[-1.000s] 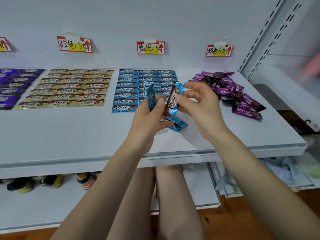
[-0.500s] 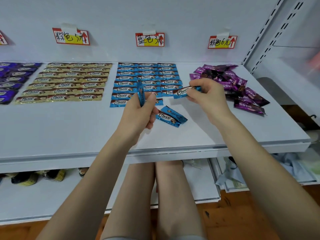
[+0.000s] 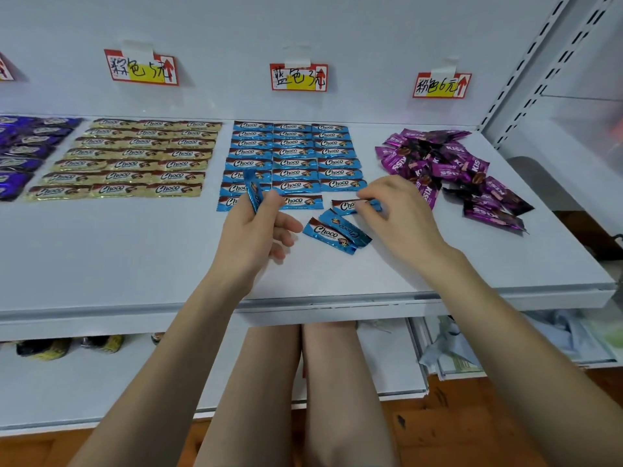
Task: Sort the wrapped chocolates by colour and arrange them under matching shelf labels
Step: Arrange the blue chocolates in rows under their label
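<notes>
1. White painted shelf (image 3: 101,257), smooth and matte, with a perforated metal upright at far right. Three handwritten paper labels are taped to the back wall: left label (image 3: 141,67), blue label (image 3: 298,77), pink label (image 3: 441,85).
2. Head view, done by my reading: the gold Choco grid (image 3: 135,156) lies in neat rows of three under the left label. The purple bars (image 3: 23,150) at far left are also in rows, partly cut off by the frame.
3. Nearly done: the blue Choco grid (image 3: 293,153) sits under the blue label. Its nearest row is incomplete.
4. Left hand (image 3: 256,237) pinches an upright blue bar (image 3: 253,190) between thumb and fingers, over the grid's near left corner.
5. Right hand (image 3: 401,217) has its fingertips curled onto the flat blue bar (image 3: 350,206) at the right end of the near row. It looks like a placement.
6. Two loose blue bars (image 3: 333,232) overlap on the shelf between the hands.
7. Not started: the magenta Kiss heap (image 3: 448,170) is a tumbled pile under the pink label.
8. Wrappers are thin glossy foil, flat and oblong, with crimped sawtooth ends. They are probably slippery.
</notes>
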Demonstrator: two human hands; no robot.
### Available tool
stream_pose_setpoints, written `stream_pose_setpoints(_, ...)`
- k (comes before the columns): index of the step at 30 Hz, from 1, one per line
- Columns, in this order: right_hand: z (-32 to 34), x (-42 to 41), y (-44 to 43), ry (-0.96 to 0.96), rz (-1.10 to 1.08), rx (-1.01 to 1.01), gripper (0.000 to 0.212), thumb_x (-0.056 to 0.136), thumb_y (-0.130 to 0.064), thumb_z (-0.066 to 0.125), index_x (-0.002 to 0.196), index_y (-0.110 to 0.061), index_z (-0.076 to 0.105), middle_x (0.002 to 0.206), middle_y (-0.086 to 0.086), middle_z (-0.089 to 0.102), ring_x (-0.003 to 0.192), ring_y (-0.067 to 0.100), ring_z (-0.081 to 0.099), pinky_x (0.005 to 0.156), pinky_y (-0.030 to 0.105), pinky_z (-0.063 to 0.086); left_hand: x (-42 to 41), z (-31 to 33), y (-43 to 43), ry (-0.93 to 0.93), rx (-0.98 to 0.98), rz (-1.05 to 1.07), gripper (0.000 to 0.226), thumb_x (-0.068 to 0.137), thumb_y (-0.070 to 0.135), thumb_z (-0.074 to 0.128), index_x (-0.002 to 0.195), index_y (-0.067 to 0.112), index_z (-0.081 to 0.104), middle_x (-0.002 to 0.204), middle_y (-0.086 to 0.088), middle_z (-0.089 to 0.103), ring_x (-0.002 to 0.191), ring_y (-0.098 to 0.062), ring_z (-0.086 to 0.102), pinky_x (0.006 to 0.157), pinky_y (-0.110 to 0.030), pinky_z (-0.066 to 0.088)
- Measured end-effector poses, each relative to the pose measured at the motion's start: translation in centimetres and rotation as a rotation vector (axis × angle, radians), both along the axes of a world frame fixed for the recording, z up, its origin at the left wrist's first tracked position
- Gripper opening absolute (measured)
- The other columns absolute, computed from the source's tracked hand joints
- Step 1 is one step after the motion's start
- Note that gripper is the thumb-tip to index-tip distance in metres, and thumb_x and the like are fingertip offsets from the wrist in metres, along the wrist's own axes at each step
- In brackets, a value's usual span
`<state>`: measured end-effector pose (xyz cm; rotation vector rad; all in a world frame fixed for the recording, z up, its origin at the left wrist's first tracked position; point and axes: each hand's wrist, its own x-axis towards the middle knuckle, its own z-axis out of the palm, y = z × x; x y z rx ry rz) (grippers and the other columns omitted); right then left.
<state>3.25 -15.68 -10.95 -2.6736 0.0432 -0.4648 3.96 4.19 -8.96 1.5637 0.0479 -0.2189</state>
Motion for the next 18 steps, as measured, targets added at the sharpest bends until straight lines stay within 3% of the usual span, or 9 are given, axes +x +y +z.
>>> stream_pose_setpoints(4, -0.1, -0.3, 0.2, 0.088, 0.102, -0.011, 0.023, 0.092, -0.024, 0.052, 0.105, -0.013, 0.068, 0.112, 0.005, 0.061, 0.106, 0.021, 0.049, 0.086, 0.031, 0.038, 0.2, -0.3, 0.4, -0.013, 0.026, 0.037, 0.019, 0.099, 0.023, 0.042, 0.088, 0.015, 0.056, 0.060, 0.004, 0.049, 0.050, -0.009, 0.044, 0.040, -0.019, 0.040)
stream_pose_setpoints(9, -0.1, 0.5, 0.7, 0.118, 0.109, -0.007, 0.026, 0.093, -0.028, 0.050, 0.110, -0.014, 0.065, 0.117, 0.004, 0.058, 0.108, 0.021, 0.046, 0.083, 0.028, 0.035, 0.4, -0.1, 0.7, 0.051, -0.090, 0.019, 0.017, 0.098, 0.028, 0.046, 0.085, 0.017, 0.046, 0.048, 0.010, 0.036, 0.045, -0.007, 0.026, 0.037, -0.016, 0.025)
stream_pose_setpoints(18, -0.8, 0.7, 1.0, 0.078, 0.083, -0.025, 0.028, 0.095, -0.028, 0.048, 0.113, -0.014, 0.064, 0.119, 0.004, 0.056, 0.110, 0.019, 0.044, 0.081, 0.018, 0.027, 0.2, 0.0, 0.8, 0.050, -0.119, 0.018, 0.015, 0.096, 0.034, 0.047, 0.087, 0.023, 0.049, 0.048, 0.010, 0.041, 0.042, -0.005, 0.029, 0.036, -0.015, 0.028)
